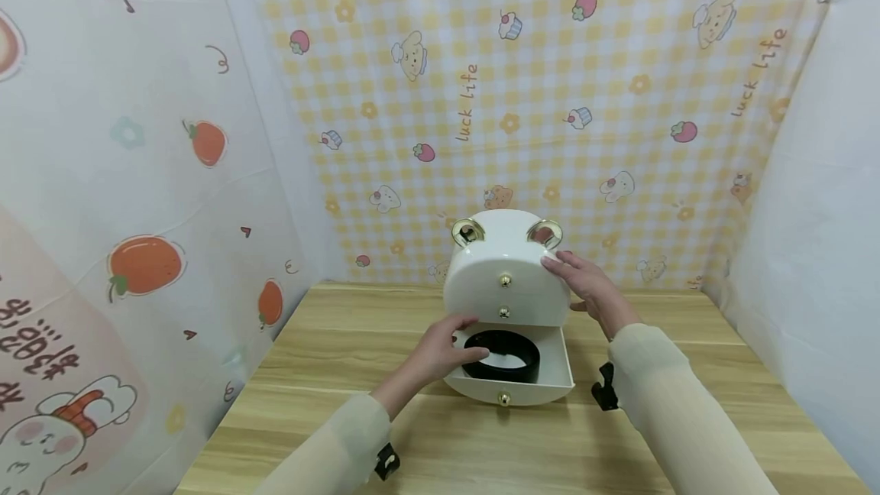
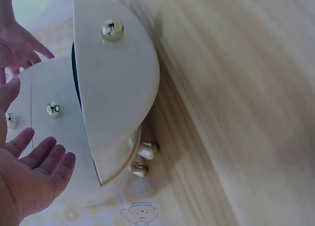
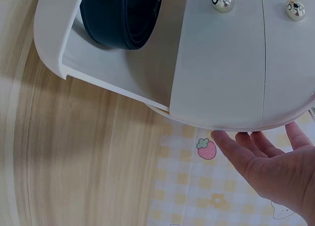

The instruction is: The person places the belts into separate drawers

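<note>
A white rounded storage box (image 1: 474, 292) with gold ring ears and small gold knobs stands on the table, its bottom drawer (image 1: 474, 389) pulled out. Inside the drawer lies a coiled black belt (image 1: 533, 365), seen closer in the right wrist view. My left hand (image 1: 440, 348) hovers at the drawer's left side, fingers spread and nothing held; its thumb overlaps the belt in the head view. With fingertips against the box's right side, my right hand (image 1: 593, 287) rests there, fingers extended. In the left wrist view the drawer front hides most of the belt.
The box stands toward the back of the wooden table (image 1: 344, 342). Behind it hangs a yellow checked cloth (image 1: 385, 98), with a white printed curtain (image 1: 227, 98) on the left and a plain white one (image 1: 804, 250) on the right.
</note>
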Available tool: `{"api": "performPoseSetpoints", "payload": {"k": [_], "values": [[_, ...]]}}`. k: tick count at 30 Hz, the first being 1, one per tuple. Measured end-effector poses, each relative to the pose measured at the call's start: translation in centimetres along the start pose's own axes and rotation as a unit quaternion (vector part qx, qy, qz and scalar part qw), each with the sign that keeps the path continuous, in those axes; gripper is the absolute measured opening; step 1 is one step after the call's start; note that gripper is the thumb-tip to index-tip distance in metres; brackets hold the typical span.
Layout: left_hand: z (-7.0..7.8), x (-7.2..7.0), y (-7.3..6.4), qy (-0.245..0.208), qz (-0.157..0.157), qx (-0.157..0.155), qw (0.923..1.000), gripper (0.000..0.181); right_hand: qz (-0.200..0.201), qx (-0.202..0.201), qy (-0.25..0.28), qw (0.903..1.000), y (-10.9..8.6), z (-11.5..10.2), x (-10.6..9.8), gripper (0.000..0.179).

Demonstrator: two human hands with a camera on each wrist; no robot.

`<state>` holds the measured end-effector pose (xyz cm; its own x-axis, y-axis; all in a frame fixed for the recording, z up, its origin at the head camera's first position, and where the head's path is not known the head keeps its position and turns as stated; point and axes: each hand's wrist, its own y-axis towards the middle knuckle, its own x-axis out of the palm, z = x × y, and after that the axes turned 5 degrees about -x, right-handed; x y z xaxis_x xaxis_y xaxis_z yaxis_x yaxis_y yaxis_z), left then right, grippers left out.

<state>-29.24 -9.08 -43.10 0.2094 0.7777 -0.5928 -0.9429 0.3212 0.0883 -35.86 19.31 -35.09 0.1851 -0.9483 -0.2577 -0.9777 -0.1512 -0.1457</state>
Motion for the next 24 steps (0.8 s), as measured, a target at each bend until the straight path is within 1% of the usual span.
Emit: {"api": "performPoseSetpoints", "payload": {"k": [5, 8, 12, 17, 20, 24], "values": [[0.2, 0.3, -1.3, -0.029, 0.011, -0.011, 0.9995, 0.062, 0.001, -0.002, 0.001, 1.0000, 0.1, -0.1, 0.0, 0.086], [0.3, 0.6, -2.2, -0.056, 0.028, -0.016, 0.9979, 0.061, -0.001, -0.002, 0.002, 1.0000, 0.1, 0.0, 0.0, 0.085], [0.3, 1.3, -3.3, -0.085, 0.057, -0.015, 0.9946, 0.057, -0.002, 0.000, 0.002, 1.0000, 0.2, 0.1, 0.0, 0.084], [0.5, 2.5, -4.4, -0.092, 0.092, -0.010, 0.9915, 0.052, 0.001, -0.001, 0.002, 1.0000, 0.2, 0.1, 0.0, 0.084], [0.7, 3.5, -5.0, -0.100, 0.111, -0.007, 0.9887, 0.050, 0.002, -0.002, 0.003, 1.0000, 0.2, 0.2, 0.0, 0.084], [0.7, 4.9, -6.0, -0.118, 0.124, -0.004, 0.9853, 0.046, 0.001, -0.003, 0.004, 1.0000, 0.2, 0.1, 0.0, 0.084]]}}
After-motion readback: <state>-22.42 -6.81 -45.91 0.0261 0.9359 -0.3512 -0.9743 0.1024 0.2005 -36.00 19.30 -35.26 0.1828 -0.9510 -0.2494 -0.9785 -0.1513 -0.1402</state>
